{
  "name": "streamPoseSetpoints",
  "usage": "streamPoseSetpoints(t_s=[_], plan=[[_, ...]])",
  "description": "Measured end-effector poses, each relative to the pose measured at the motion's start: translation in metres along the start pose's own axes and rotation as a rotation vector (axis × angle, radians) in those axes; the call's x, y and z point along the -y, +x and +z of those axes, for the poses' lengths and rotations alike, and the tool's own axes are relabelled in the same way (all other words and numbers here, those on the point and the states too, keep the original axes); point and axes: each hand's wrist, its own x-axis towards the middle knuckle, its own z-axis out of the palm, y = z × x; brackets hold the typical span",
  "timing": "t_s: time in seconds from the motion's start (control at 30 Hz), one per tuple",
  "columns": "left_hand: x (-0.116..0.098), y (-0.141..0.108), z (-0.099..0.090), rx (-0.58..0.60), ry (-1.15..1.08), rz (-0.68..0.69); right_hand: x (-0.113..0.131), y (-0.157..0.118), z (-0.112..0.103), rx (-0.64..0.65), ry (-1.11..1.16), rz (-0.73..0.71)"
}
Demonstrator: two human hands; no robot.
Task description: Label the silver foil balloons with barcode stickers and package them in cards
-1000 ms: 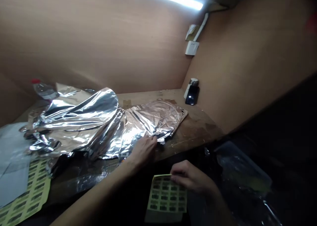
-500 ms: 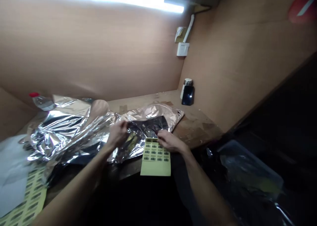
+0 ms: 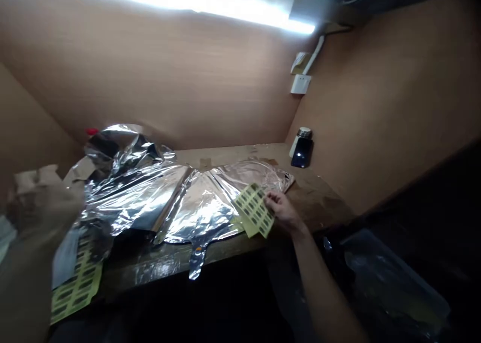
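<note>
My right hand (image 3: 282, 211) pinches the edge of a yellow sheet of stickers (image 3: 256, 210), printed with rows of small dark labels. Its bottom part is bent. The sheet is held over the right part of a flat silver foil balloon (image 3: 205, 205), whose narrow tail hangs over the table's front edge. More crumpled silver foil (image 3: 131, 192) is heaped to the left. At the far left a smeared brownish shape (image 3: 47, 217) rises from the bottom edge; my left hand may be within it, but no fingers can be made out.
Another yellow sticker sheet (image 3: 77, 293) lies at the left front. At the right back, a dark phone (image 3: 302, 153) leans on a bottle with a metal cap (image 3: 304, 132). A socket (image 3: 300, 84) is on the wall. A clear plastic container (image 3: 394, 283) stands low at right.
My left hand has left the foil in the middle. The sticker sheet has been raised and turned in my right hand. Dark material no longer covers the middle foil, and the view has swung left.
</note>
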Motion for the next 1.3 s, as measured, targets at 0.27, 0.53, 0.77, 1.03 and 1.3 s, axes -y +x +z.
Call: streamPoseSetpoints(t_s=[0.27, 0.53, 0.77, 1.03, 1.3], plan=[[-0.095, -0.138, 0.005, 1.011, -1.056, -0.056, 0.046, -0.049, 0.092, 0.552, -0.243, -0.16], [-0.07, -0.174, 0.03, 0.777, -0.953, -0.223, 0.016, -0.056, 0.141, 0.311, -0.803, -0.753], [-0.062, -0.182, 0.037, 0.73, -0.86, -0.209, 0.011, -0.062, 0.152, 0.271, -0.737, -0.955], [-0.059, -0.188, 0.04, 0.722, -0.848, -0.24, 0.006, -0.058, 0.158, 0.289, -0.822, -0.765], [-0.062, -0.186, 0.026, 0.929, -1.146, -0.239, 0.003, -0.061, 0.156, 0.324, -0.484, -0.513]])
